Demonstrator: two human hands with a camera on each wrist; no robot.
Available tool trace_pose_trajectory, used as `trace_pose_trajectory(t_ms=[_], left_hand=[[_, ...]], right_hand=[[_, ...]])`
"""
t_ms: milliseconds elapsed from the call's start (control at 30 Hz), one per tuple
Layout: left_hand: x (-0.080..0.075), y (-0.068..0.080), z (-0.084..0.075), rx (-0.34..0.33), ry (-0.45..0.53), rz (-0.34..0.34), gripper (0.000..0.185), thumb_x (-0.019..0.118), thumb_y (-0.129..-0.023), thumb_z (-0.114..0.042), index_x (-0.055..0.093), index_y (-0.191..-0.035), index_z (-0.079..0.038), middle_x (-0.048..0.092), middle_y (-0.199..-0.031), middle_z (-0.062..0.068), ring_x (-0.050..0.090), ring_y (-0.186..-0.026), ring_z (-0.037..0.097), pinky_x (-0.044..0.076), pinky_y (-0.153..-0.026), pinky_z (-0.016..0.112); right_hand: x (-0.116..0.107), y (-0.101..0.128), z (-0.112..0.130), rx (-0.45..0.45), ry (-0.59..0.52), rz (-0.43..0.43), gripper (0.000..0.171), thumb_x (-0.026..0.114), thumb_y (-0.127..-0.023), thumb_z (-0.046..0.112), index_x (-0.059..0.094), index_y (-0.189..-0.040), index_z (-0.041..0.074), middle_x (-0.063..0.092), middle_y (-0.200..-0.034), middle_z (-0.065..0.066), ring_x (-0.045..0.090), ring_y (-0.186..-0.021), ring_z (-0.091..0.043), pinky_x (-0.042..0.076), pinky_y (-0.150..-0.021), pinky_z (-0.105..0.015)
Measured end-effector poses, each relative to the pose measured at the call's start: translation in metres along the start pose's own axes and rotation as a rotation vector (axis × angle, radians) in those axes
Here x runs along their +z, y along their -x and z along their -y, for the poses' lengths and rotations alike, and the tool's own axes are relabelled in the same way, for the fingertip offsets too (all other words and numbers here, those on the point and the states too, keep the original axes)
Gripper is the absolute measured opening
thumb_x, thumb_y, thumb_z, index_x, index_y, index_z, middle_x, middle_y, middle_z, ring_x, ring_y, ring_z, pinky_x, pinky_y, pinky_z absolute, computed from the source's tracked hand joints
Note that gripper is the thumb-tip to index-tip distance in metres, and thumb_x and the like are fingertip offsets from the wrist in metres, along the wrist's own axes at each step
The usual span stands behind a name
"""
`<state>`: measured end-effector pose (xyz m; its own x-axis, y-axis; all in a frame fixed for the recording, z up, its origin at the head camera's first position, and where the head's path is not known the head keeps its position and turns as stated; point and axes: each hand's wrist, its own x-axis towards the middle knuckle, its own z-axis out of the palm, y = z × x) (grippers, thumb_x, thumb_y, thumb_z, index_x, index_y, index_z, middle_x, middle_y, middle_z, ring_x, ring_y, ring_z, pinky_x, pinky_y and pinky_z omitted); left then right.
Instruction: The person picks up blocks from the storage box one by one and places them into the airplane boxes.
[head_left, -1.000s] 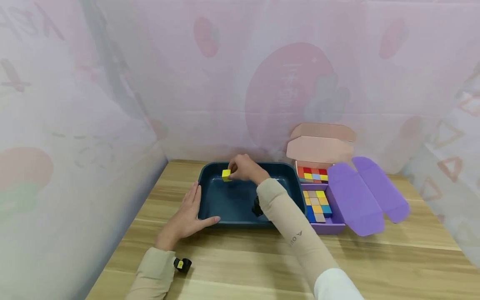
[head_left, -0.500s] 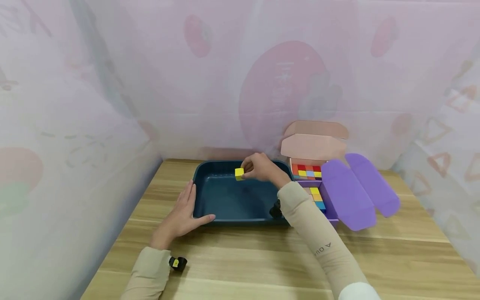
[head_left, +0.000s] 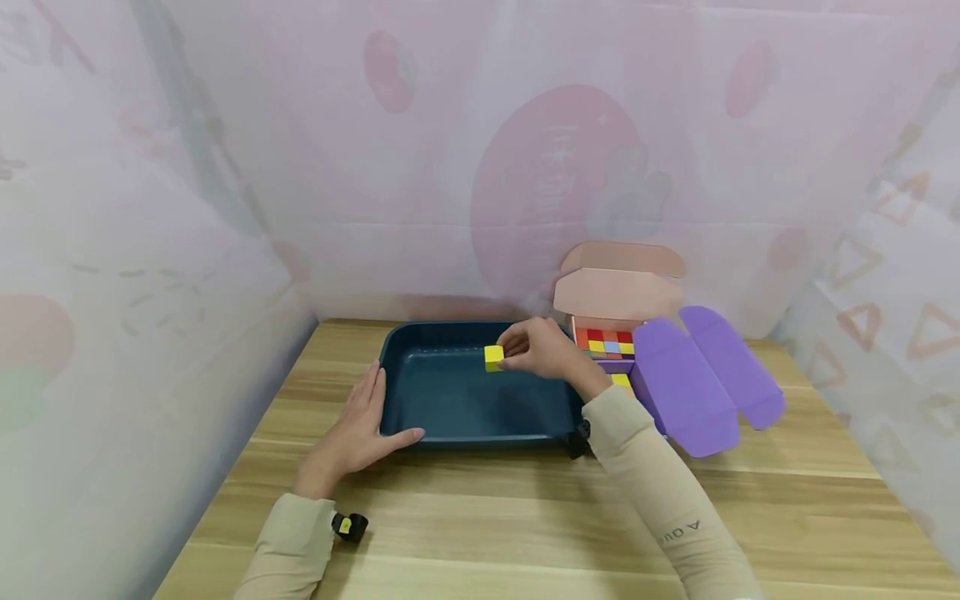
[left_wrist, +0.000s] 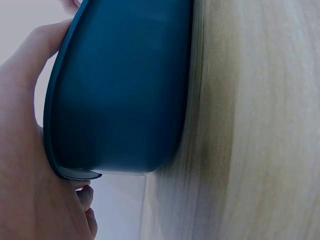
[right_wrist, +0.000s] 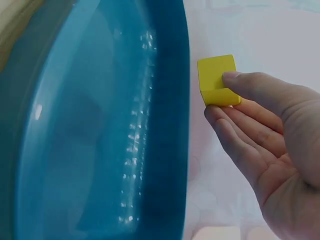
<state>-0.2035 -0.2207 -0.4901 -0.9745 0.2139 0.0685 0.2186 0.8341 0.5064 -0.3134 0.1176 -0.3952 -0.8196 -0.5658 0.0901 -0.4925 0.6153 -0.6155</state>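
My right hand (head_left: 547, 354) pinches a small yellow cube (head_left: 493, 358) between thumb and fingertips, over the back right half of a dark blue rectangular tray (head_left: 442, 404). In the right wrist view the cube (right_wrist: 215, 75) shows plainly, held above the level of the tray's rim (right_wrist: 185, 125). My left hand (head_left: 358, 429) rests against the tray's front left corner, fingers extended along the left side and thumb on the front rim. From the left wrist, the tray's outer wall (left_wrist: 120, 90) fills the middle, with the hand (left_wrist: 30, 130) along its rim.
Right of the tray stand two open boxes of coloured blocks: a pink one (head_left: 618, 292) behind and a purple one (head_left: 682, 383) in front, its lid folded out rightward. My right forearm partly hides the purple box. Printed cloth walls (head_left: 420, 167) surround the wooden table (head_left: 465, 517).
My right hand has moved rightward over the tray, carrying the yellow cube, and now covers more of the purple box. My left hand stays at the tray's corner. The head view has shifted slightly.
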Motion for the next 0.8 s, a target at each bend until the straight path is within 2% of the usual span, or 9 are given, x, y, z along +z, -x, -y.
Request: trace_pose_trajectory(t_ms=[300, 433, 633, 800], left_hand=[[0.002, -0.004, -0.001, -0.003, 0.011, 0.012, 0.130, 0.065, -0.088, -0.078, -0.002, -0.168, 0.000, -0.016, -0.178, 0.011, -0.003, -0.166, 0.042, 0.010, -0.131, 0.068], [0.001, -0.005, -0.001, 0.006, 0.013, 0.003, 0.130, 0.065, -0.089, -0.077, -0.001, -0.168, 0.001, -0.015, -0.178, 0.014, -0.003, -0.166, 0.043, 0.008, -0.131, 0.068], [0.001, -0.004, 0.000, -0.003, 0.014, 0.011, 0.130, 0.065, -0.089, -0.077, -0.002, -0.168, 0.001, -0.016, -0.178, 0.013, -0.003, -0.166, 0.044, 0.010, -0.130, 0.069], [0.000, -0.005, 0.001, -0.004, 0.016, 0.015, 0.130, 0.065, -0.089, -0.077, -0.003, -0.168, 0.000, -0.017, -0.178, 0.011, -0.002, -0.165, 0.045, 0.011, -0.130, 0.070]], right_hand=[[-0.028, 0.032, -0.012, 0.035, -0.041, -0.024, 0.034, 0.082, -0.094, 0.020, 0.075, -0.125, 0.007, 0.079, -0.119, -0.011, 0.078, -0.105, -0.024, 0.064, -0.095, -0.041], [-0.041, 0.047, -0.019, 0.032, -0.037, -0.058, 0.035, 0.083, -0.093, 0.020, 0.075, -0.124, 0.005, 0.079, -0.119, -0.013, 0.079, -0.104, -0.026, 0.065, -0.094, -0.042], [-0.052, 0.068, -0.032, 0.006, -0.028, -0.105, 0.032, 0.084, -0.092, 0.016, 0.077, -0.120, 0.002, 0.079, -0.116, -0.016, 0.080, -0.101, -0.029, 0.066, -0.089, -0.042], [-0.062, 0.086, -0.039, 0.038, -0.024, -0.110, 0.032, 0.084, -0.091, 0.015, 0.077, -0.120, 0.002, 0.079, -0.115, -0.016, 0.079, -0.103, -0.030, 0.066, -0.090, -0.043]])
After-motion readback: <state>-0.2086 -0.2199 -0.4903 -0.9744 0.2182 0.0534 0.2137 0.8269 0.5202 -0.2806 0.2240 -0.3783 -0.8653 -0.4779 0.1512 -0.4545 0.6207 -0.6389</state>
